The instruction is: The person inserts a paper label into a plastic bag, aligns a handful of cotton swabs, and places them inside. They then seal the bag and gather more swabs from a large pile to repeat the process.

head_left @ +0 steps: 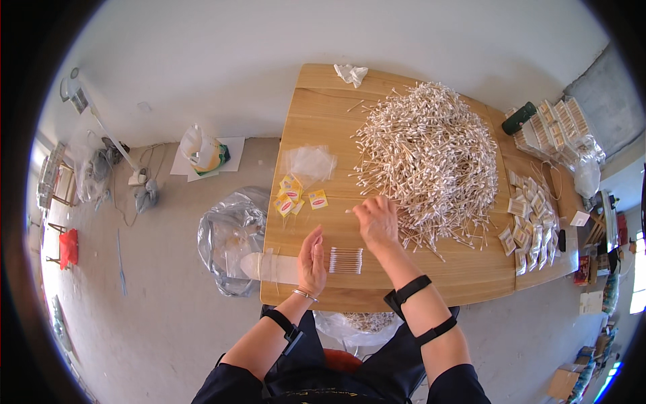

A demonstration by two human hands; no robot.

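My left hand (311, 264) stands on its edge on the table, fingers stretched out and holding nothing. Against its right side lies a neat row of cotton swabs (346, 260), set side by side. My right hand (378, 221) is pinched at the near left edge of the big heap of cotton swabs (431, 161). A white tip pokes out left of its fingertips, so it seems to hold a cotton swab (348, 211); the rest is hidden by the fingers. Left of my left hand lies a flat white strip (279, 268) with bands around it.
Clear plastic bags (311, 165) and small yellow cards (291, 192) lie at the table's left. Packed swab bags (531, 222) are piled at the right, near stacked clear boxes (555, 128). A crumpled tissue (350, 75) sits at the far edge. A plastic-lined bin (232, 236) stands left.
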